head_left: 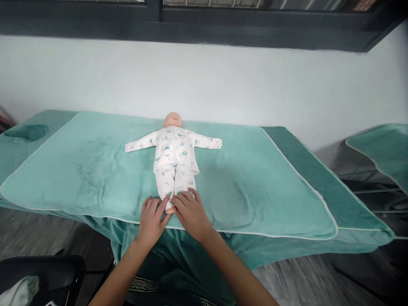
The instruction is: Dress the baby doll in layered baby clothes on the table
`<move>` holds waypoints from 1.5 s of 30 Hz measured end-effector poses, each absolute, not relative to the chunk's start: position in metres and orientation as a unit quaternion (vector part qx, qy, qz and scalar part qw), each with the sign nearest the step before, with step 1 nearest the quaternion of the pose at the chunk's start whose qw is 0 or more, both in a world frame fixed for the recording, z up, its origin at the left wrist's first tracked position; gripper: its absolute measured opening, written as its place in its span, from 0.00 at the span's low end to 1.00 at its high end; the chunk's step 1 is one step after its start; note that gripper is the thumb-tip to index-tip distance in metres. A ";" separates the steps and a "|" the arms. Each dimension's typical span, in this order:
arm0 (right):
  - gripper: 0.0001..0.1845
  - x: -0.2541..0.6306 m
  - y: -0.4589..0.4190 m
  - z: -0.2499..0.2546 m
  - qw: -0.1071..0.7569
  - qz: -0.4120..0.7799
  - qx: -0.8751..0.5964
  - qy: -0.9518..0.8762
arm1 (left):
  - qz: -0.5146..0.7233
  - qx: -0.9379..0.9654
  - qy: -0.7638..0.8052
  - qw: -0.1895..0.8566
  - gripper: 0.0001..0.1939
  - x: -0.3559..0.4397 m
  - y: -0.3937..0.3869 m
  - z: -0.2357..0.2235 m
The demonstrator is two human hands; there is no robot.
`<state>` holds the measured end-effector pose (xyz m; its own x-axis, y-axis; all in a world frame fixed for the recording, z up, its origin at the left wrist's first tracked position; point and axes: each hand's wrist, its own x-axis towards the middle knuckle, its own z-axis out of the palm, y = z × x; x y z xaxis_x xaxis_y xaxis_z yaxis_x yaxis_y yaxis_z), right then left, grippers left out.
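Note:
A baby doll [173,120] lies on its back with its head toward the wall and both arms spread wide. It wears a white printed top [175,148] and matching trousers [165,180]. My left hand [151,221] is closed at the lower end of the trousers, thumb and forefinger on the cuff. Across from it, my right hand [193,214] bends its fingers over the same lower leg part, also gripping the cloth. A bit of the doll's foot [171,210] shows between my hands; the other foot is hidden.
The doll rests on a light green blanket [270,191] with white edging, over a darker green cover [306,174]. Behind stands a white wall [204,80] under a dark window frame. A black chair [60,272] with a cloth [21,291] is at lower left.

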<state>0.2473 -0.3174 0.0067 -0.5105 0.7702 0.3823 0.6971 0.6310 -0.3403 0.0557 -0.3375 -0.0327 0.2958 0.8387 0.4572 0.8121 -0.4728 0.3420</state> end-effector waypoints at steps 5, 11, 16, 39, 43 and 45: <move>0.07 0.238 -0.321 0.013 0.310 0.090 -0.419 -0.849 | 0.314 0.824 0.472 0.009 0.37 0.044 -0.345 -0.029; 0.07 0.240 -0.334 0.016 0.303 0.101 -0.376 -0.870 | 0.339 0.798 0.494 0.069 0.29 0.030 -0.355 -0.039; 0.19 0.271 -0.335 0.001 0.331 0.099 -0.454 -0.821 | 0.353 0.777 0.506 0.125 0.24 0.023 -0.359 -0.038; 0.15 0.310 -0.229 0.006 0.497 0.265 -0.546 -0.620 | 0.504 0.556 0.593 0.292 0.22 0.017 -0.226 -0.012; 0.23 0.290 -0.157 -0.007 0.470 0.262 -0.607 -0.586 | 0.543 0.436 0.553 0.458 0.29 0.038 -0.182 -0.002; 0.24 0.284 -0.142 -0.016 0.452 0.243 -0.604 -0.609 | 0.555 0.418 0.504 0.513 0.32 0.046 -0.170 0.000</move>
<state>0.2837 -0.1423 -0.0160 0.1391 0.9564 0.2570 0.5166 0.1513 -0.8427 0.0459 -0.1700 0.0002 -0.1238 0.9909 -0.0526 -0.1478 0.0340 0.9884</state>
